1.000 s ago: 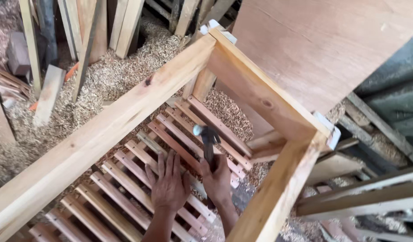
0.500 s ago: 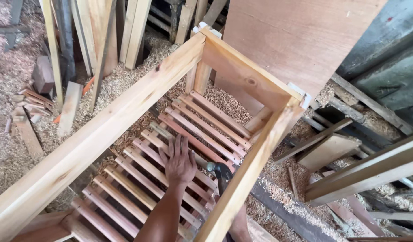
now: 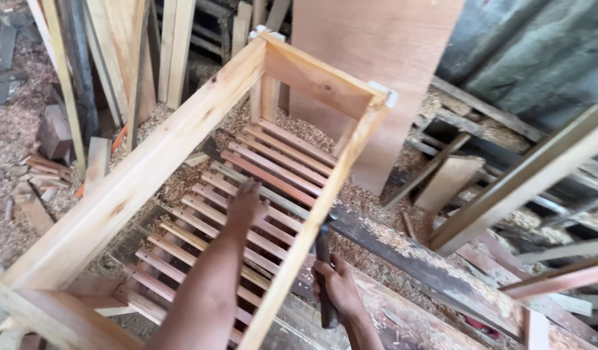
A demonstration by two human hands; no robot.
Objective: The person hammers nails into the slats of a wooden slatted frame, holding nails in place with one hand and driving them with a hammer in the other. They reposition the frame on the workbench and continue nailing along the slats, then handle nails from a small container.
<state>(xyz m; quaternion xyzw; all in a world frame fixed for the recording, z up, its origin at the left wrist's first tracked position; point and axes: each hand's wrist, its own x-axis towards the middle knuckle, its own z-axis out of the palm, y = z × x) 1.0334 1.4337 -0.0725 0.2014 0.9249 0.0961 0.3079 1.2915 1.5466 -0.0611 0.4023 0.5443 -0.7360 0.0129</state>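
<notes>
- Left hand (image 3: 246, 206) lies flat on the slats (image 3: 260, 188), fingers spread a little, palm down, grasping nothing. Forearm comes up from the bottom edge, inside the frame.
- Right hand (image 3: 338, 285) is wrapped tight around the dark hammer (image 3: 323, 272) handle, outside the frame, just right of the near rail (image 3: 315, 217).
- Hammer stands near upright; handle end pokes out below the fist, upper part runs up behind the near rail. Head is hidden by the rail, so can't tell what it touches.
- Frame (image 3: 150, 168): pale wood, open box shape, two long top rails running away from the camera, joined by a cross board (image 3: 318, 81) at the far end. Small white pads sit on the two far top corners.
- Slats form the low deck inside the frame, parallel strips with gaps between, mixed pale and reddish wood. Sawdust shows through the gaps.
- Plywood sheet (image 3: 376, 58) stands upright just behind the far end of the frame.
- Loose boards (image 3: 127, 52) lean upright at upper left, well apart from the hands.
- Sawdust (image 3: 26, 149) and offcuts cover the floor at left.
- Dark plank (image 3: 415, 259) dusted with shavings runs diagonally under the right hand.
- More timber lengths (image 3: 526, 188) cross the right side, angled.
</notes>
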